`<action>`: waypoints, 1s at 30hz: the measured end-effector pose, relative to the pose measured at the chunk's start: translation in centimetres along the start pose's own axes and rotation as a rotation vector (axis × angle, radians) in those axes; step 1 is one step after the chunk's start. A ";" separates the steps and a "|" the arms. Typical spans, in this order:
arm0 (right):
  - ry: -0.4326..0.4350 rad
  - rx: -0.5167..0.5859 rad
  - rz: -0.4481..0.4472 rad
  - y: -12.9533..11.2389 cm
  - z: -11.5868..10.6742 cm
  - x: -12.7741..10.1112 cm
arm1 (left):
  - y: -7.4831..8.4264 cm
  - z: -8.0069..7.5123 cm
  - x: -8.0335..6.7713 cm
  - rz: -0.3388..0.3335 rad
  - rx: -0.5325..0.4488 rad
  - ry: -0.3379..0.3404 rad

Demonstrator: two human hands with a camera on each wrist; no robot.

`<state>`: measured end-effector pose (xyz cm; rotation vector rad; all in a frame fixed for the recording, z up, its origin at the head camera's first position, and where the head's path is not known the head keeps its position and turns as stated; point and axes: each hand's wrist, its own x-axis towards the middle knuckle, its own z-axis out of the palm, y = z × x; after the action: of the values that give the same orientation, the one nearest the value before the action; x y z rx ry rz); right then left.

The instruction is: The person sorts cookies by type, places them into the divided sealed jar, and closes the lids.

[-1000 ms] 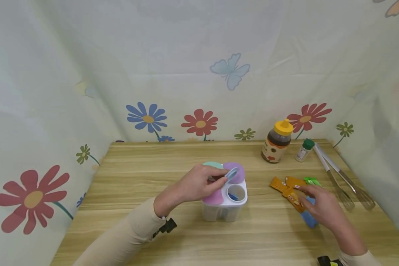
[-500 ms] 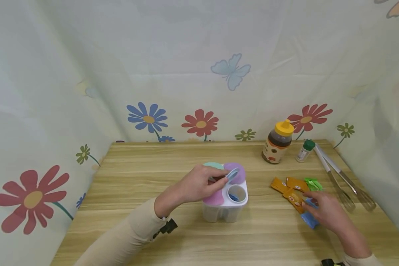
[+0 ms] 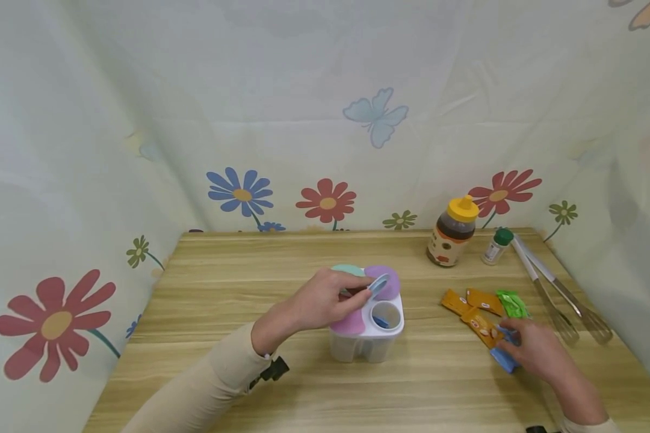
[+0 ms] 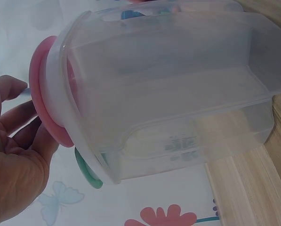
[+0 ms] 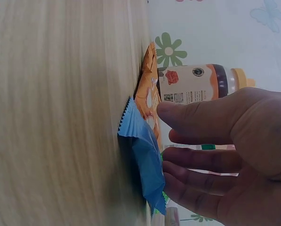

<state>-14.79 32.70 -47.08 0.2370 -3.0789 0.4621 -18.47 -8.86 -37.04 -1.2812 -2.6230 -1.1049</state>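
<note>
My left hand (image 3: pixel 322 300) pinches a small light blue lid (image 3: pixel 379 284) between thumb and fingers, tilted over the container's top. Beneath it stands a clear multi-compartment container (image 3: pixel 357 347) with a white top and green, purple and pink lids (image 4: pixel 51 94). One round opening (image 3: pixel 392 313) is uncovered, with something blue inside. At the right, my right hand (image 3: pixel 541 352) reaches over a blue packet (image 5: pixel 147 157), fingertips right at its edge and thumb apart from the fingers. Several orange packets (image 3: pixel 479 325) and a green packet (image 3: pixel 513 304) lie just beyond.
A brown jar with a yellow cap (image 3: pixel 451 234) and a small green-capped shaker (image 3: pixel 496 246) stand at the back right. Long metal tongs (image 3: pixel 555 282) lie along the right side of the wooden table (image 3: pixel 238 264). A floral curtain (image 3: pixel 281 108) hangs behind.
My right hand has drawn back slightly toward the near right, off the orange packets and onto the blue one, uncovering the green packet. My left hand keeps holding the lid in place.
</note>
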 end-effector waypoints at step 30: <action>-0.110 -0.048 0.056 1.1 -0.3 -0.5 | 0.1 0.0 0.1 -0.004 0.003 -0.003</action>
<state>-14.48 33.86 -47.17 0.1820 -3.2065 0.3894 -18.44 -8.73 -36.94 -1.2787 -2.6289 -1.1002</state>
